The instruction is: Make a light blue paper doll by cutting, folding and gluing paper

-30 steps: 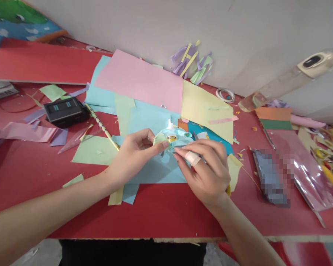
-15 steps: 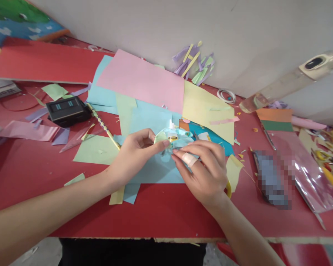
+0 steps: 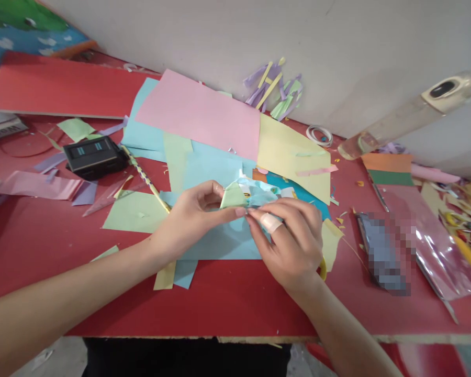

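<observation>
My left hand pinches a small piece of folded paper, light green on the left and pale blue on the right, between thumb and fingers. From the other side, my right hand closes its fingertips on the lower edge of the same piece; one of its fingers has a white bandage. Just behind the piece stands a small white glue bottle, mostly covered by it. Blue paper lies beneath both hands. A yellow scissors handle shows partly beside my right wrist.
Pink and yellow sheets lie behind my hands. To the left are a black box and a spotted pencil. At right are a blurred-out phone, a pink plastic pouch and a clear bottle leaning on the wall.
The paper piece has turned and risen slightly in my fingers, so its green side shows more and it hides more of the glue bottle. Both hands keep their grip.
</observation>
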The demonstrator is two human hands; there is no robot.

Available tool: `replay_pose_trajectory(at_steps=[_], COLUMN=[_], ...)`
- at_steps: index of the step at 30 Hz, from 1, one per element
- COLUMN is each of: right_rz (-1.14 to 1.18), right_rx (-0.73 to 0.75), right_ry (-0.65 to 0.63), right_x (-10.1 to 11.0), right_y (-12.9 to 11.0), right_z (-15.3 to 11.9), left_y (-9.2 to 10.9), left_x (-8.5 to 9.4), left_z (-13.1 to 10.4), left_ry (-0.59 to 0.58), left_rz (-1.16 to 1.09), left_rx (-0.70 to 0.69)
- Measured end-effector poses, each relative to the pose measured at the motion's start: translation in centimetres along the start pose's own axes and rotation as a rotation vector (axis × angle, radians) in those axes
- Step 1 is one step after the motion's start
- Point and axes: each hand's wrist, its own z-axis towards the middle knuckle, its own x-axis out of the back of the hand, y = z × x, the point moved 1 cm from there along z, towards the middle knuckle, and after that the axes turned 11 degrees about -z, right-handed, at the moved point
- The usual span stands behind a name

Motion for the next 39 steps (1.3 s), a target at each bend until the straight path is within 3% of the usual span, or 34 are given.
replay_pose_trajectory(at_steps=[10,14,19,23,30,39], right_rz=[-0.009,0.094,0.356,0.481,0.763,0.686], right_rx=[0.027,-0.01,-0.14,-0.376,-0.686,-0.679], right_ry=[-0.009,-0.045,-0.028,-0.017,-0.162,-0.287], right_x=[-0.1,0.0,0.3,0.0,-1.1,-0.1], right_y=[-0.3,-0.4,-0.2,0.3,0.2,-0.2], right_z=[-0.4,-0.2,-0.2,-1.1,-1.5,-0.2], left_y=[-0.1,0.1,0.2,0.3,0.4,0.5], left_x=[0.2,0.2,0.3,0.4,0.4,0.2], left_z=[0.1,-0.1,-0.2,-0.1,0.0,-0.2], left_ry=[0.018,0.007,0.006,-0.009,-0.009,-0.073], left_rz=[0.207,0.268,0.29,0.297,0.352,0.386], left_rx=[-0.161,-0.182,-0.183,-0.191,-0.223,-0.236])
